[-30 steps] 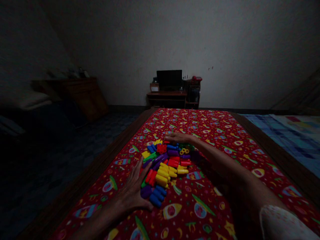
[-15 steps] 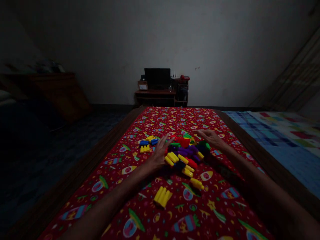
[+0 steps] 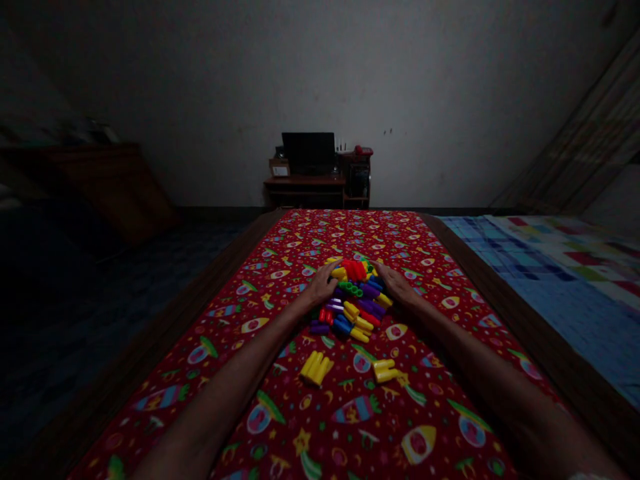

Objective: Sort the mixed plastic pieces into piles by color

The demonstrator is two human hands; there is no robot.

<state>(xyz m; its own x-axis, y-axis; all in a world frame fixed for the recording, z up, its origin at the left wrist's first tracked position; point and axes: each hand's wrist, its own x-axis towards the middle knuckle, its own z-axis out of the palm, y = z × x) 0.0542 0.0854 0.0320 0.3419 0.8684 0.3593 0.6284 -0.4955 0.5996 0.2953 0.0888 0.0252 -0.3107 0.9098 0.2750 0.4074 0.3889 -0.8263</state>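
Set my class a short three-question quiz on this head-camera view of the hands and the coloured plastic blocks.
1. True or false: the yellow block group lies apart from the main pile, nearer the person.
2. What colour is the cluster at the pile's far edge, between the left hand and right hand? A blue, B red, C purple.
3. Fill in the gap: the dark monitor stands on a wooden ____ by the far wall.

Key: 1 true; 2 B; 3 desk.
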